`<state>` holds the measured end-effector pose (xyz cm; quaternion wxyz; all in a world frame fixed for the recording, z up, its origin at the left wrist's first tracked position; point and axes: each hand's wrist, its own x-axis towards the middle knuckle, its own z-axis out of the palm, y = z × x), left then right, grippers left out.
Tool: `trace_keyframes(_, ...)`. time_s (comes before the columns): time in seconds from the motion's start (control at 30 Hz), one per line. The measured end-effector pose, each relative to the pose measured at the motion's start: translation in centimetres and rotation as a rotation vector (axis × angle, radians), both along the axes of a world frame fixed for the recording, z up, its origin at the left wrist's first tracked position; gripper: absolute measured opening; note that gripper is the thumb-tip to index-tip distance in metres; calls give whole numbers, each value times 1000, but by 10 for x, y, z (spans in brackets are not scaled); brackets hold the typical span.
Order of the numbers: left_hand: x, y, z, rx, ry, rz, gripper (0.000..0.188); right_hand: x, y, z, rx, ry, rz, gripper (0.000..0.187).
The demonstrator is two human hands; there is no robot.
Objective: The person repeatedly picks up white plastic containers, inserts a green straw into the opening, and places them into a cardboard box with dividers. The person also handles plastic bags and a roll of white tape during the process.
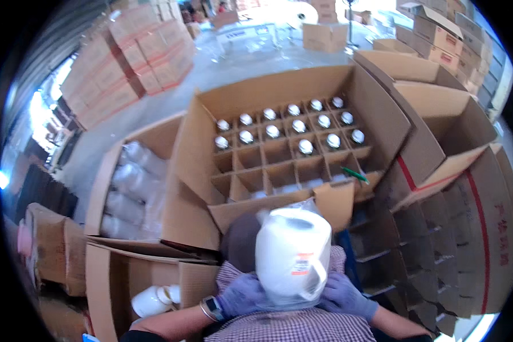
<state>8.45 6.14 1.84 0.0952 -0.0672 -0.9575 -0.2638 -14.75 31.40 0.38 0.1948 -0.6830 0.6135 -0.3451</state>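
A white plastic jug (pixel 285 251) with a handle and an orange label stands close in front of my body, with clear plastic film around it. My left hand (pixel 242 293), in a grey-purple glove, grips its lower left side. My right hand (pixel 347 296), gloved the same way, grips the lower right side. Both hands are closed, though the jug and film hide some fingertips. Just beyond the jug is a large open carton (pixel 279 82) with cardboard dividers. Several silver-capped bottles (pixel 272 131) stand in its far compartments, and a green pen-like item (pixel 354 173) lies across the near dividers.
At left, an open carton (pixel 105 191) holds several film-wrapped items (pixel 132 179). Nearer, white bottles (pixel 150 301) lie in another box (pixel 100 285). Cardboard dividers (pixel 427 245) and open cartons (pixel 439 134) crowd the right side. Stacked boxes (pixel 125 62) stand farther back.
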Motion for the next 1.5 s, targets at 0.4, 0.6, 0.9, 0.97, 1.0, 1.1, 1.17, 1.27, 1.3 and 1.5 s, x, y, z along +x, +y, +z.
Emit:
trace_keyframes(0.4, -143, 109, 114, 596, -3, 255, 38, 29, 14, 57, -284, -1275, -600, 88)
trace_keyframes(0.6, -181, 206, 130, 265, -135, -234, 27, 21, 97, 7, -518, -1346, -687, 82)
trace_keyframes(0.9, -192, 236, 150, 149, -210, -790, 68, 28, 328, 67, -1077, -970, -1467, 78)
trace_keyframes(0.97, -202, 191, 131, 148, -230, -628, 61, 36, 395, 92, -946, -560, -1770, 82)
trace_keyframes(1.0, -203, 160, 118, 182, -259, -520, 58, 37, 420, 104, -785, -471, -1961, 81)
trace_keyframes(1.1, -198, 78, 95, 260, -282, -222, 47, 34, 490, 118, -97, 528, -2190, 69)
trace_keyframes(1.17, -191, 14, 68, 374, -305, -36, 40, 23, 515, 123, 239, 460, -2254, 67)
trace_keyframes(1.27, -171, -57, 57, 358, -242, 147, 34, -25, 550, 89, 581, 447, -2106, 65)
trace_keyframes(1.3, -161, -69, 65, 327, -256, 224, 33, -48, 561, 65, 603, 393, -2047, 63)
trace_keyframes(1.5, -94, -130, 29, 473, -35, 477, 34, -143, 735, -78, -253, -470, -1809, 31)
